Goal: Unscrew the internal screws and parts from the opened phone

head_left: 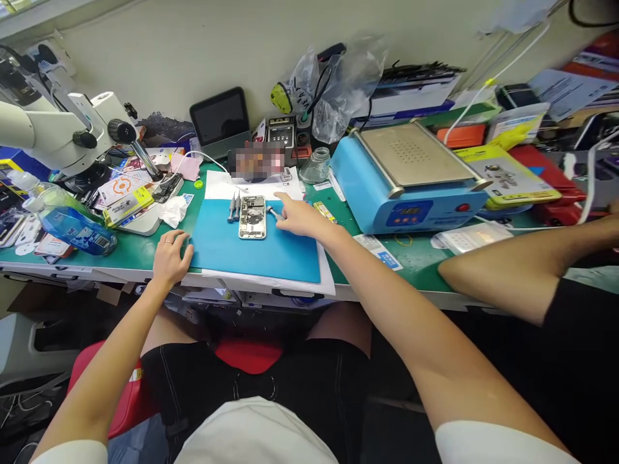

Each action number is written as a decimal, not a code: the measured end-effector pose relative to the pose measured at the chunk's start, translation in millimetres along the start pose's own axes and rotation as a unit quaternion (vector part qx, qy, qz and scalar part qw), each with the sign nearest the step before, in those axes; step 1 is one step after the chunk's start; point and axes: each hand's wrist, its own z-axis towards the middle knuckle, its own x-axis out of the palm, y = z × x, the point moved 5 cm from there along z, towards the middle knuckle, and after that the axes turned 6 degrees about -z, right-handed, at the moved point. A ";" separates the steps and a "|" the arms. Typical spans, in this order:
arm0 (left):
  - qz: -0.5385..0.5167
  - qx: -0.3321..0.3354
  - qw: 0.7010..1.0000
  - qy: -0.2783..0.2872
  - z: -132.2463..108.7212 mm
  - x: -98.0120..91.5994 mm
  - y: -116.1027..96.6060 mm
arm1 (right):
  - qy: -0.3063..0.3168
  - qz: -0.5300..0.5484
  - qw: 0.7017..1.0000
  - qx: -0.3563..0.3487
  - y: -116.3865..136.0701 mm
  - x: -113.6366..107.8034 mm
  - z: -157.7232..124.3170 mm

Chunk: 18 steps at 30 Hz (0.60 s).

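Note:
My right hand (300, 218) is over the right part of a blue mat (251, 261), index finger stretched out and thumb apart. Between finger and thumb lies a small screwdriver (273, 211); its far end is hidden by the hand, and a firm grip on it does not show. Left of it is an opened phone (253, 218), its inner parts exposed. Beside the phone lie several more small screwdrivers (234, 208). At the mat's left edge, my left hand (173, 256) rests on the green bench top, loosely bent and holding nothing.
A blue heating plate machine (403, 177) stands on the right, a microscope (97, 125) on the left. Behind the mat are a glass jar (316, 166) and a dark-screened device (220, 119). A blue bottle (77, 225) stands far left. Another person's arm (512, 264) reaches in at right.

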 end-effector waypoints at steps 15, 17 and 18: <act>-0.032 -0.009 0.999 -0.025 -4.1 4.4 3.2 | -0.200 0.445 0.870 0.072 -21.4 29.9 -18.0; -0.034 -0.012 0.999 -0.028 -4.5 4.7 4.0 | -0.202 0.434 0.876 0.067 -23.9 32.2 -16.6; -0.035 -0.014 0.999 -0.028 -4.9 5.2 4.4 | -0.200 0.428 0.879 0.066 -25.0 33.7 -15.6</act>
